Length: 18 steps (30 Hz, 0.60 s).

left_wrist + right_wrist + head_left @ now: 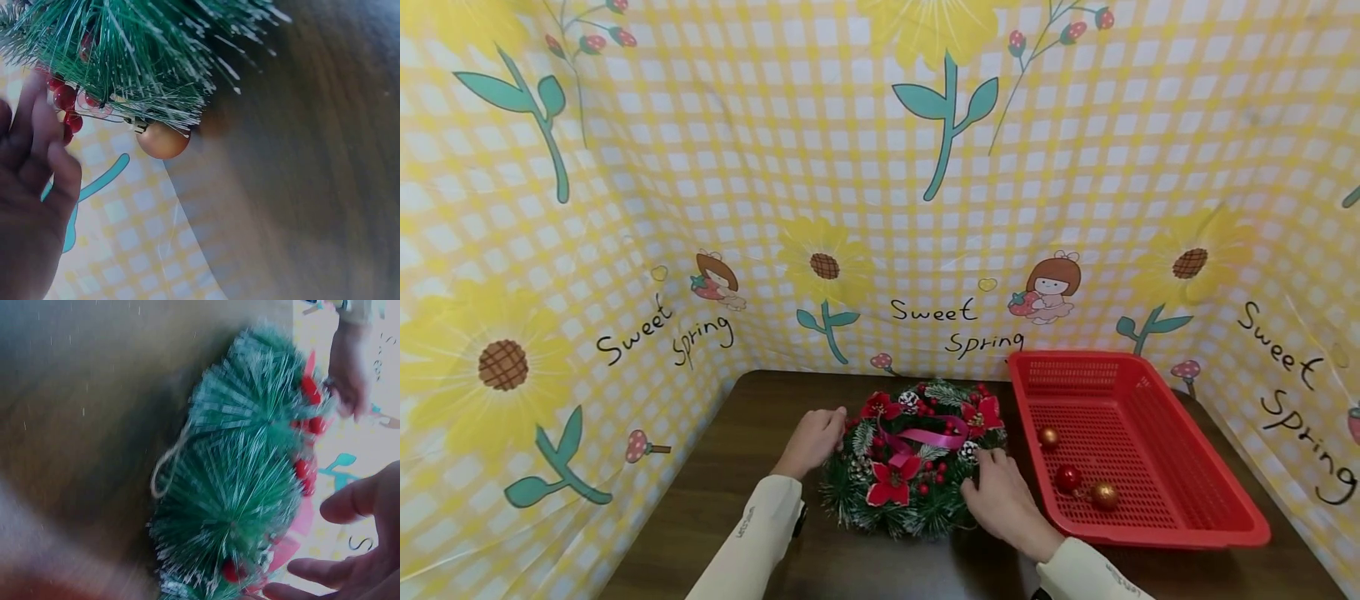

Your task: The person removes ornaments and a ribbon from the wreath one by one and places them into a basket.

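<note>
A green Christmas wreath (928, 512) lies on the table, with red poinsettias, berries, frosted pine cones and a purple-pink ribbon. My left hand (812, 440) is at its left edge. In the left wrist view, the fingers of that hand (37, 162) are loosely bent beside red berries (64, 97), and a matte gold bauble (164, 140) hangs from the needles. At the wreath's right side is my right hand (1000, 500); its fingers are spread beside the wreath in the right wrist view. A pale cord loop (165, 472) sticks out from the wreath's edge.
To the right stands a red plastic basket (1206, 500) holding two gold baubles (1105, 496) and a red bauble (1069, 477). The dark wooden table (715, 467) is enclosed by a yellow checked cloth (760, 167) at the back and sides.
</note>
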Motion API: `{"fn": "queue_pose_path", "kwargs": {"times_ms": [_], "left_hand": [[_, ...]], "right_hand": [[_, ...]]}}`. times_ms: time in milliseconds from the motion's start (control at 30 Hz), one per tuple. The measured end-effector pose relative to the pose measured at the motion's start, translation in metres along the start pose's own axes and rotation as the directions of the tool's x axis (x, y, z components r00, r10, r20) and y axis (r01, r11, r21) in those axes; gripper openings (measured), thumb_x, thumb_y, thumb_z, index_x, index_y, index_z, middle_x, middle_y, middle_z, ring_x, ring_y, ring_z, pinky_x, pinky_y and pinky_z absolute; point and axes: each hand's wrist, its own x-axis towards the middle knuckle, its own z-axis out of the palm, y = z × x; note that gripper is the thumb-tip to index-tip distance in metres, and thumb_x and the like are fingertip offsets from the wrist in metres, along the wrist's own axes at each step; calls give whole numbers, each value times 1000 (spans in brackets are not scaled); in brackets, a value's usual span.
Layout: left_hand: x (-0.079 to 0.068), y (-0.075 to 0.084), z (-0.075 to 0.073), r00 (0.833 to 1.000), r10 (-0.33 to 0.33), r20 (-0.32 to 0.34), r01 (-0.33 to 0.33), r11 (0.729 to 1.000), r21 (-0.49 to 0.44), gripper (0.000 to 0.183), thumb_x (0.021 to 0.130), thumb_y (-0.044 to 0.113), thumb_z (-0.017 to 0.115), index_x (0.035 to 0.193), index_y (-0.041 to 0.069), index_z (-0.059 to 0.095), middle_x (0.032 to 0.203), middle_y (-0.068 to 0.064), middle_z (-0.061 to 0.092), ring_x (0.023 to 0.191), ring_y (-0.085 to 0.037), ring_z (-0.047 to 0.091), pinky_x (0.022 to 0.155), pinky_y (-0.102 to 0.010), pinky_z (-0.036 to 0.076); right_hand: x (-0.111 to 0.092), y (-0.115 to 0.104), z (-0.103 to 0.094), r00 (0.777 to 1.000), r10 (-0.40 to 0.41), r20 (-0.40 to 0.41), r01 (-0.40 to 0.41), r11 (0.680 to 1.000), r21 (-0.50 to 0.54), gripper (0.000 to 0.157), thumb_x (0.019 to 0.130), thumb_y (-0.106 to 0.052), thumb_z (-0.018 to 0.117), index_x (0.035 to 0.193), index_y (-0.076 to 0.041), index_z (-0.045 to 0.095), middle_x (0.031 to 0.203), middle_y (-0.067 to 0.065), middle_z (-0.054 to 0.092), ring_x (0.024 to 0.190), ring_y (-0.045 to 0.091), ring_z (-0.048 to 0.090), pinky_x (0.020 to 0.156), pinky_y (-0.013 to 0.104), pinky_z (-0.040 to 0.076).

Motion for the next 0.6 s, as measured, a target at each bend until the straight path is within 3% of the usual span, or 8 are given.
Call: {"fn": "queue_pose_path", "kwargs": {"times_ms": [167,233,333,433,600], "left_hand": [[8,-2,-1,985,67,-160,-54,995,83,49,103,40,31,76,8,57,64,1,47,60,-18,45,62,-36,39],[11,-4,0,977,111,-184,-92,990,109,38,103,31,34,83,10,58,72,4,48,71,-17,46,69,-37,39],[14,-4,1,967,153,-205,-127,983,133,30,103,24,38,88,11,61,80,3,53,80,-19,46,76,-39,38],[16,-3,1,971,152,-184,-125,981,150,29,103,24,39,99,13,65,92,1,61,88,-21,48,82,-43,37],[16,0,4,998,60,-19,-57,988,144,38,104,32,31,117,16,64,113,-1,62,110,-22,47,90,-49,28]], "right_hand": [[-11,-5,4,993,-91,-68,92,996,4,21,88,-20,59,106,-10,63,97,4,50,89,23,45,68,38,39],[-14,-6,5,986,-156,-54,156,988,10,11,87,-19,59,96,-14,65,90,-2,52,84,19,47,68,38,39],[-17,-5,8,970,-242,30,239,969,62,8,88,-17,59,88,-16,67,83,-7,55,79,15,50,68,38,41],[-18,-4,14,949,-286,133,272,955,116,10,89,-16,59,91,-16,68,86,-8,57,82,16,53,67,39,43],[-18,-4,21,930,-296,220,271,953,135,16,89,-17,60,103,-15,67,97,-4,60,93,24,56,72,45,45]]}}
